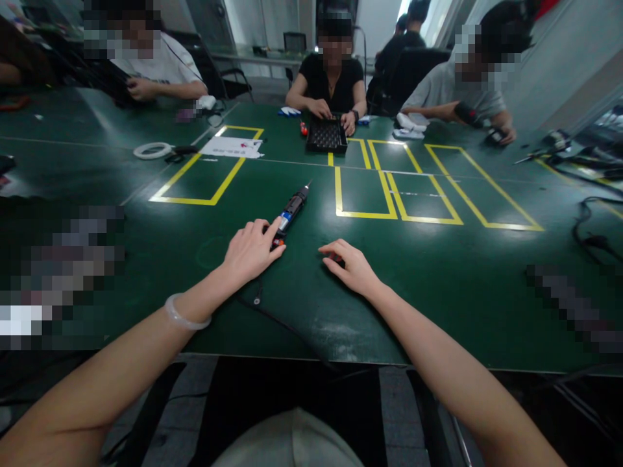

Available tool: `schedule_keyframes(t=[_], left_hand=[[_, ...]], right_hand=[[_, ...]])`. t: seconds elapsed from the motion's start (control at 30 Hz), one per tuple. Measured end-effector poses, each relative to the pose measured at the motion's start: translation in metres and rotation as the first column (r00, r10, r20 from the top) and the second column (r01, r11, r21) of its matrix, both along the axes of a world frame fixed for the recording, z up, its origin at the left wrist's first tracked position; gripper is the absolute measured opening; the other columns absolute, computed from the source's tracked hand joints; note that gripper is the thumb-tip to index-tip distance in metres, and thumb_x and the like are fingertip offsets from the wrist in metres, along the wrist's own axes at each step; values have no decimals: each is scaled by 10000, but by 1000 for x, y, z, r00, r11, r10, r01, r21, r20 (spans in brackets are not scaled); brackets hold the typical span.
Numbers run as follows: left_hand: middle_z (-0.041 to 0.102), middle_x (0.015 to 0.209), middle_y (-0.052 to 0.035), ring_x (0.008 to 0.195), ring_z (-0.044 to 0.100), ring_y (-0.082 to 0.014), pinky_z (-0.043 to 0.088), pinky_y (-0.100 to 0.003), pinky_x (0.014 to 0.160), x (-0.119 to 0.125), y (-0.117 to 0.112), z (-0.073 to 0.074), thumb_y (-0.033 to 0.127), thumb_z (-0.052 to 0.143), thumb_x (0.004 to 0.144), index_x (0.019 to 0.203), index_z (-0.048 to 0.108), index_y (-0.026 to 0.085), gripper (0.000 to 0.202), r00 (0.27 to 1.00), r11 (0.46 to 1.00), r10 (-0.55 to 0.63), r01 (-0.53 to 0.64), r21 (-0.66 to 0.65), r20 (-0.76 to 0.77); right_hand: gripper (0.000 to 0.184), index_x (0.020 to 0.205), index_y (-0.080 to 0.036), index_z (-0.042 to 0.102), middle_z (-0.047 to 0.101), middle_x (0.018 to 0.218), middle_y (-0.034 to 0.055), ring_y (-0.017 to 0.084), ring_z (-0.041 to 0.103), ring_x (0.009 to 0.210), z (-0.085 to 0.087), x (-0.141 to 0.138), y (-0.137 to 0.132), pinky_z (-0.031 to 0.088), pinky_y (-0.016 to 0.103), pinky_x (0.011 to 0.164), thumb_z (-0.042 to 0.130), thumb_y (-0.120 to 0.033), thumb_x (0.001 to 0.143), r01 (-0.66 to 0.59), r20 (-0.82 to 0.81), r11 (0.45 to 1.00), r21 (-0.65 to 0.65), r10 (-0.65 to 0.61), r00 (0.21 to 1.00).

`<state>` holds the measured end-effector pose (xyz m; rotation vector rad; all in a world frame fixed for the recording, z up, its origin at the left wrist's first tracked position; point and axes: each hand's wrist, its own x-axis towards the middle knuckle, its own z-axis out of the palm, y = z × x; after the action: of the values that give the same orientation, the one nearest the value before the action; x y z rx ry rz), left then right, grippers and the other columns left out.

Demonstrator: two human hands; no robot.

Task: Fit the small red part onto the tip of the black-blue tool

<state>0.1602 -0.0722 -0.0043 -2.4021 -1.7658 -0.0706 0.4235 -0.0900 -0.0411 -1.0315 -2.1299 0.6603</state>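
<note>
An electric screwdriver [293, 209], black with a blue band and a thin bit, lies on the green table and points away to the right. My left hand [253, 248] is closed about its rear end, with the index finger along the body and the thumb near a red-orange part. A black cord [280, 318] runs from near that hand towards the table's front edge. To the right, my right hand [351, 264] rests on the table with curled fingers. Something small, dark and reddish shows between its thumb and fingers, too hidden to name.
Yellow tape rectangles [366, 215] mark the table [292, 292]. A paper sheet [232, 147], a white tape roll [152, 150] and black scissors [182, 154] lie at left. Across the table, a person handles a black tray [327, 136]. Other people sit either side; cables [591, 227] lie far right.
</note>
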Motion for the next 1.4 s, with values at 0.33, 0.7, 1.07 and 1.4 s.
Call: schedule_keyframes(t=[0.33, 0.7, 1.07, 1.4], left_hand=[[489, 1337, -241, 1114, 507, -363, 449, -504, 923, -123, 51, 3, 532, 406, 981, 1525, 336, 106, 695, 960, 960, 279, -279, -28, 4], [520, 1317, -128, 1137, 480, -281, 421, -348, 916, -170, 59, 6, 558, 377, 997, 1455, 325, 131, 629, 921, 915, 390, -389, 102, 19], [559, 1003, -87, 889, 480, -218, 400, -337, 781, -160, 61, 14, 495, 237, 1018, 1175, 518, 104, 507, 846, 845, 533, -533, 34, 23], [655, 914, -94, 804, 624, -162, 519, -305, 768, -29, 50, 39, 357, 450, 966, 1151, 613, 74, 376, 612, 951, 141, 135, -279, 778]], right_hand=[[185, 1096, -197, 656, 649, 1043, 68, 171, 627, 890, 0, -1, 0, 501, 320, 828, 546, -217, 948, -9, 31, 1000, -16, 9, 999], [163, 1066, -203, 656, 647, 1038, 62, 168, 626, 880, 1, -2, 1, 502, 322, 828, 547, -206, 945, -12, 36, 1000, -15, 12, 999], [160, 1061, -205, 654, 641, 1041, 61, 168, 624, 901, 1, -2, 1, 505, 314, 828, 545, -201, 943, -17, 35, 1000, -18, 18, 999], [180, 1086, -211, 650, 643, 1032, 59, 168, 622, 879, 2, -1, 0, 505, 313, 808, 548, -200, 938, -12, 21, 1000, -24, 13, 1000]])
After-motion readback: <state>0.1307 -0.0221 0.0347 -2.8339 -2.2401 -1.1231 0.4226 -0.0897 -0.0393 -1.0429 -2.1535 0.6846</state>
